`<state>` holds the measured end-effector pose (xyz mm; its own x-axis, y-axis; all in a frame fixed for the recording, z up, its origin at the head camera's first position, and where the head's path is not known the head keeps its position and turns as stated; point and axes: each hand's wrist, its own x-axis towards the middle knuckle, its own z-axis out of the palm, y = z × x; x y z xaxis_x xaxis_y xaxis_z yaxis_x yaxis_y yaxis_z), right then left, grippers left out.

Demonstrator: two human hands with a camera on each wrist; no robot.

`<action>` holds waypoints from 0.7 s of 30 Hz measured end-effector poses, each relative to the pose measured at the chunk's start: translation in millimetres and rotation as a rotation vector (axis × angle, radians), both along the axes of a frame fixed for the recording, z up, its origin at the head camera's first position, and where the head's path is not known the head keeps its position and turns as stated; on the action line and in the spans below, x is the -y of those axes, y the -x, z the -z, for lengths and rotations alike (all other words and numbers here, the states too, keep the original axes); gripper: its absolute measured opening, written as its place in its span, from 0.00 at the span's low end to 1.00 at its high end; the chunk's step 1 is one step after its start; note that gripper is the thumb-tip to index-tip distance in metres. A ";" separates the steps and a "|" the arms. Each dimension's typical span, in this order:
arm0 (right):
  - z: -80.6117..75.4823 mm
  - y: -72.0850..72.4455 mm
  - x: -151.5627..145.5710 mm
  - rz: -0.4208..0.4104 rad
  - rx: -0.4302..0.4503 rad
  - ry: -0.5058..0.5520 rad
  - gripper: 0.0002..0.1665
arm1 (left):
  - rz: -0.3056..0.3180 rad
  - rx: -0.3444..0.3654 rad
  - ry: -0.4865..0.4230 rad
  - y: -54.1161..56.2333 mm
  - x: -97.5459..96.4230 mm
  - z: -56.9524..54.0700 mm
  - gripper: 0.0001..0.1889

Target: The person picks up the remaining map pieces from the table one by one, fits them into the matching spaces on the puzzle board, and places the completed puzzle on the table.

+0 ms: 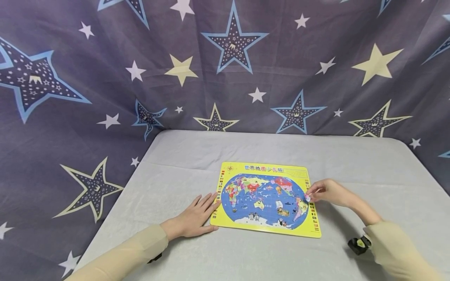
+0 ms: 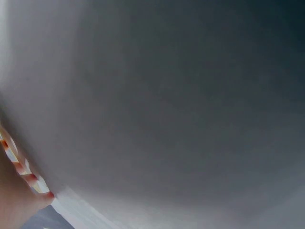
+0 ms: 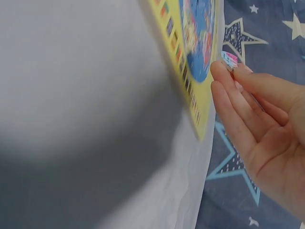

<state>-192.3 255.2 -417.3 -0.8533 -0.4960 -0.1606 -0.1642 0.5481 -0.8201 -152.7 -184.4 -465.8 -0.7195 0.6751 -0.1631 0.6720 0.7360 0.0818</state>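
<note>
A yellow-bordered world map puzzle board [image 1: 267,232] lies flat on the table in the head view, its blue oval map printed with coloured continents. My right hand [image 1: 328,192] is over the board's right edge and pinches a small puzzle piece [image 1: 307,198] between thumb and fingertips. The right wrist view shows the pink and light-blue face of the puzzle piece [image 3: 229,59] at the fingertips. At the board's left edge my left hand [image 1: 195,218] rests with fingers spread, fingertips right at the border. Only part of the left hand [image 2: 24,191] shows in its wrist view.
The table [image 1: 190,156] has a light grey cloth. Behind it and along its left side hangs a dark curtain [image 1: 211,89] with stars. A black wrist device [image 1: 359,245] sits at the right sleeve.
</note>
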 end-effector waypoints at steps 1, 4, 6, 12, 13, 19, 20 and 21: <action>-0.6 0.9 3.6 0.001 -0.010 -0.009 0.10 | 0.001 0.000 0.000 0.0 -0.1 0.0 0.41; -1.6 3.5 15.1 0.013 -0.025 -0.035 0.10 | 0.004 -0.001 -0.001 -0.2 -0.2 -0.7 0.41; -2.0 5.4 22.6 0.016 -0.019 -0.034 0.10 | 0.006 -0.002 0.000 -0.5 -0.1 -1.2 0.41; -1.9 10.9 40.7 -0.017 -0.042 -0.009 0.09 | 0.004 -0.001 0.001 -0.5 -1.0 -2.2 0.41; -2.0 11.8 43.6 -0.025 -0.049 -0.005 0.09 | 0.003 -0.002 0.001 -0.5 -0.9 -2.2 0.41; -0.9 15.4 60.3 -0.064 -0.074 0.019 0.09 | 0.000 -0.007 0.001 -0.9 -0.8 -2.1 0.41; -0.7 15.7 63.2 -0.073 -0.079 0.023 0.09 | 0.000 -0.006 0.000 -0.9 -0.8 -1.8 0.41; 0.0 16.1 66.1 -0.083 -0.087 0.027 0.09 | -0.002 -0.006 0.001 -1.0 -0.8 -1.8 0.41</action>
